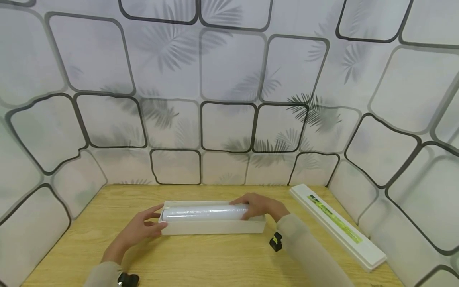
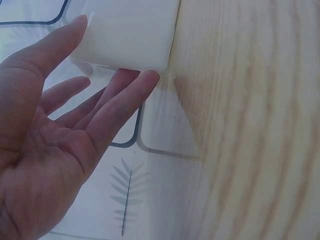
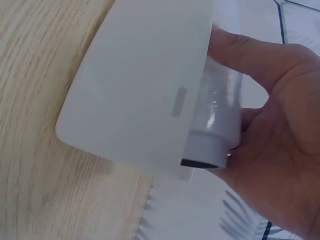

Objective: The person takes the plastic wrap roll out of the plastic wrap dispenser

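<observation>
A long white box (image 1: pixel 211 228) without its lid stands on the table, with a shiny roll of cling film (image 1: pixel 201 213) lying lengthwise in it. My left hand (image 1: pixel 141 227) spans the box's left end, thumb at the front corner and a finger at the back one. The left wrist view shows this hand's (image 2: pixel 65 125) fingertips at the box end (image 2: pixel 130 40). Near the right end, my right hand (image 1: pixel 259 205) grips the roll, thumb in front and fingers behind. In the right wrist view, the roll's open core (image 3: pixel 205 157) shows past the box wall (image 3: pixel 135 90).
A long white lid (image 1: pixel 358 249) with a green and yellow label (image 1: pixel 335 219) lies slantwise at the right of the wood-grain table (image 1: pixel 201 263). Patterned panels (image 1: pixel 229 127) with dark outlines and leaves enclose the back and both sides.
</observation>
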